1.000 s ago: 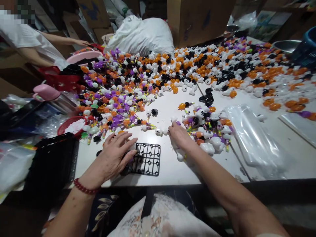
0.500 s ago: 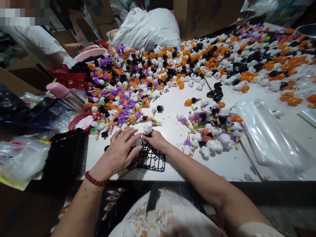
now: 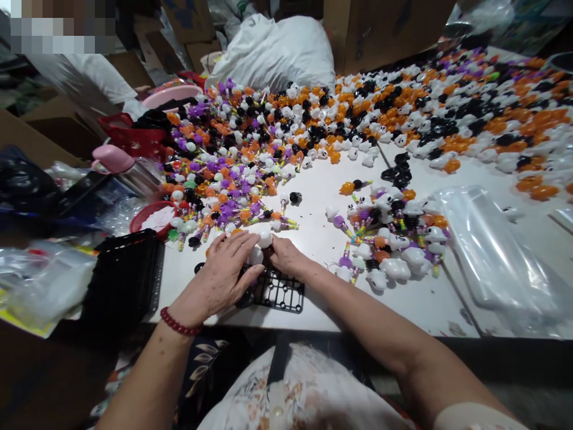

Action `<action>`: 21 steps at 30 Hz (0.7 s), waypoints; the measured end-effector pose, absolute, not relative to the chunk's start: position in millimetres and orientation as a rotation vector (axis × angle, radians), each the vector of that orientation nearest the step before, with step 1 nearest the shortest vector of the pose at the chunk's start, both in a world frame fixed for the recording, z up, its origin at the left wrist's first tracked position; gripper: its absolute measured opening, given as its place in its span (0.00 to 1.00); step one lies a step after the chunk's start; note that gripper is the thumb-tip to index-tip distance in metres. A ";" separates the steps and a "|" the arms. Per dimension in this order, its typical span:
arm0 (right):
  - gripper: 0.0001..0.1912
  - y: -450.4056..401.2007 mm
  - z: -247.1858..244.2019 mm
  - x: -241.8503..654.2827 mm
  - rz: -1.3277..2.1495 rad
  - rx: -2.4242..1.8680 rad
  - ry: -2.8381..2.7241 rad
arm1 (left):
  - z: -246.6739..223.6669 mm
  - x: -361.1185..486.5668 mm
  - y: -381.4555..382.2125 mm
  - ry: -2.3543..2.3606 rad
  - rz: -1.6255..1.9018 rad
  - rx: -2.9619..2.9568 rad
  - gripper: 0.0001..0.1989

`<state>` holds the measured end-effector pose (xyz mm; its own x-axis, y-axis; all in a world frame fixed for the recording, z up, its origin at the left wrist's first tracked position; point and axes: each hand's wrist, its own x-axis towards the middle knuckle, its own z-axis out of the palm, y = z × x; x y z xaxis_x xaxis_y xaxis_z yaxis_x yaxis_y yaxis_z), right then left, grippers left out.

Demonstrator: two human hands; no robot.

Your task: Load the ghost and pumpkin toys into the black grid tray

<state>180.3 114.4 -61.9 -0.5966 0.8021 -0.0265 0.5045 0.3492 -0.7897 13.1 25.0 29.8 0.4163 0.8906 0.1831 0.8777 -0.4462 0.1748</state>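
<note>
A black grid tray [image 3: 286, 294] lies near the front edge of the table under both hands. My left hand [image 3: 228, 263] is spread palm down over the tray's left part, fingers stretched out and thumb apart; it covers some toys, among them an orange one. Closed at the fingertips, my right hand [image 3: 286, 257] pinches a glossy white plastic toy [image 3: 264, 239] above the tray. Another white round piece [image 3: 255, 256] shows between the hands, beside the left fingers. Dark round pieces peek out below the left thumb. What lies beneath both palms is hidden.
Left and back, a heap of colourful toys [image 3: 233, 173] spreads over the table. To the right lie a smaller pile of ghost toys [image 3: 396, 269] and clear plastic bags [image 3: 487, 251]. A pink-lidded bottle [image 3: 114, 160], red basket [image 3: 152, 218] and black crate [image 3: 128, 269] stand left.
The white toy in my right hand has sunk slightly toward the tray and tilted. My left hand stays over the tray. The whole view has shifted a little.
</note>
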 end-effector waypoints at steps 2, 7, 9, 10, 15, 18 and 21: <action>0.15 114.6 -62.6 181.2 1.103 -1.074 -2.275 | 31.1 13.5 24.2 1.629 0.372 2.594 0.25; 0.14 114.8 -62.5 180.7 1.107 -1.059 -2.275 | 31.4 13.3 22.2 1.656 0.349 2.587 0.26; 0.14 114.3 -63.5 179.5 1.103 -1.121 -2.242 | 30.4 12.7 21.8 1.662 0.344 2.589 0.26; 0.14 113.7 -64.4 179.0 1.093 -1.158 -2.222 | 29.9 12.4 21.8 1.662 0.344 2.592 0.26; 0.13 111.0 -69.4 180.6 1.071 -1.204 -2.172 | 28.3 11.9 22.5 1.655 0.340 2.617 0.26; 0.13 112.6 -66.9 183.2 1.096 -1.142 -2.200 | 28.4 12.4 22.9 1.655 0.350 2.608 0.26; 0.12 116.3 -60.7 183.6 1.092 -1.101 -2.281 | 29.0 13.2 23.6 1.649 0.370 2.593 0.26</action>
<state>183.6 116.3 -60.7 -0.6204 0.7843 0.0046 0.4882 0.3907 -0.7804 13.2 23.6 29.0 0.4039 0.8978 0.1755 0.8867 -0.4314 0.1661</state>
